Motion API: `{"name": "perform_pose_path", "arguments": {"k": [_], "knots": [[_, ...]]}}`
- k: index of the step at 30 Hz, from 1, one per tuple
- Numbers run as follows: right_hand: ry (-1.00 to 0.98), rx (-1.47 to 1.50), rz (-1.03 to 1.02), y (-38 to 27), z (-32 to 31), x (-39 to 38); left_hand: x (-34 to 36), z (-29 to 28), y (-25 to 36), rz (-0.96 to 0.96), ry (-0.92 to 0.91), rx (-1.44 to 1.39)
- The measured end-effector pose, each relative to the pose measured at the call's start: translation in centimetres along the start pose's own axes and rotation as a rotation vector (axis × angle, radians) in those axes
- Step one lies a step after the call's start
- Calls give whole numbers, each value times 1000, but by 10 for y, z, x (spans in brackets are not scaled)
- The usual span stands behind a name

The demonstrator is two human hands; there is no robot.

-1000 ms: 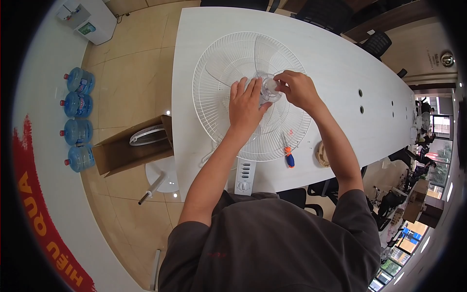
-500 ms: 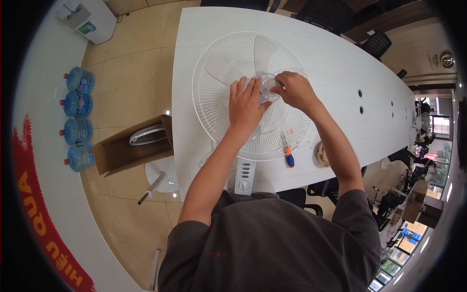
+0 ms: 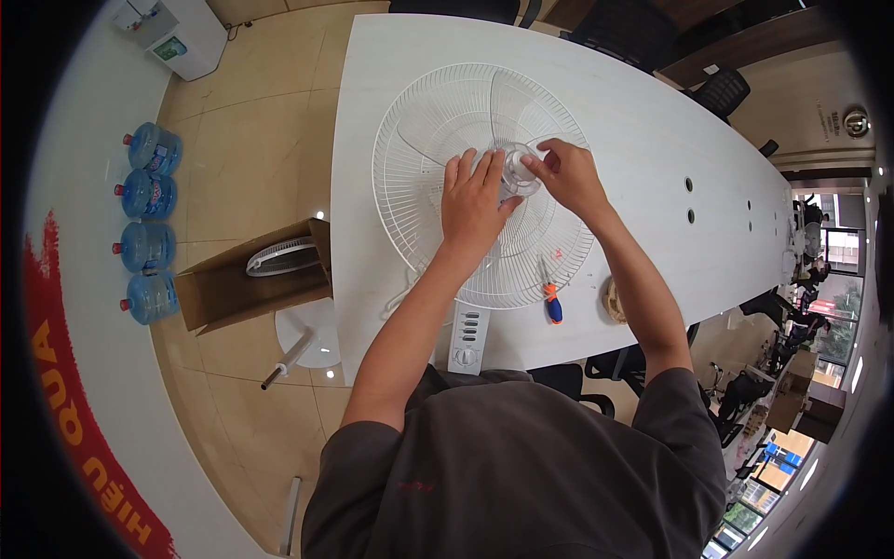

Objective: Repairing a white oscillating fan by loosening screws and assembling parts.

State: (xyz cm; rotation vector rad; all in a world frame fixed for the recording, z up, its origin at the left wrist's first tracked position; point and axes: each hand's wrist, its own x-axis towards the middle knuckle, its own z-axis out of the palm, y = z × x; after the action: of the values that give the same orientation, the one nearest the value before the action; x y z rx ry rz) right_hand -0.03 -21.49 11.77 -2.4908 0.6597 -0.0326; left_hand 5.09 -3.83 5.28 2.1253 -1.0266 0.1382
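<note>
A round white wire fan guard [image 3: 396, 200] lies on the white table, with clear fan blades [image 3: 507, 104] set over it. At their centre is a clear hub [image 3: 529, 186] with a small white cap [image 3: 522, 168]. My left hand [image 3: 475, 205] rests on the blades beside the hub, fingers stretched out and thumb apart. The thumb and forefinger of my right hand [image 3: 570, 179] are on the cap, pinching it. Below the guard, nearest my body, is the fan's white control panel [image 3: 467, 340] with buttons and a dial. An orange-and-blue screwdriver [image 3: 553, 306] lies near the guard's lower right edge.
A tan ring-shaped roll [image 3: 615, 300] sits by my right forearm. Left of the table [image 3: 670, 140], an open cardboard box [image 3: 219, 303] holds another guard; a white fan base [image 3: 321, 345] with a pole stands nearby. Several blue water bottles [image 3: 149, 247] line the wall. Chairs [image 3: 722, 88] surround the table.
My right hand's fingers have shifted slightly about the cap, the forefinger lifting and opening a little. My left hand stays on the blades. The view has moved slightly.
</note>
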Motion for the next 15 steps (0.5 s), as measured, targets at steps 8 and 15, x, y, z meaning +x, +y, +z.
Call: {"name": "perform_pose_path", "arguments": {"k": [8,15], "knots": [[-64,54,-294,-1,3,-4,-1,-1,-1,-17,-18,14],[-58,48,-351,-2,1,-7,-1,-3,0,8,22,3]]}}
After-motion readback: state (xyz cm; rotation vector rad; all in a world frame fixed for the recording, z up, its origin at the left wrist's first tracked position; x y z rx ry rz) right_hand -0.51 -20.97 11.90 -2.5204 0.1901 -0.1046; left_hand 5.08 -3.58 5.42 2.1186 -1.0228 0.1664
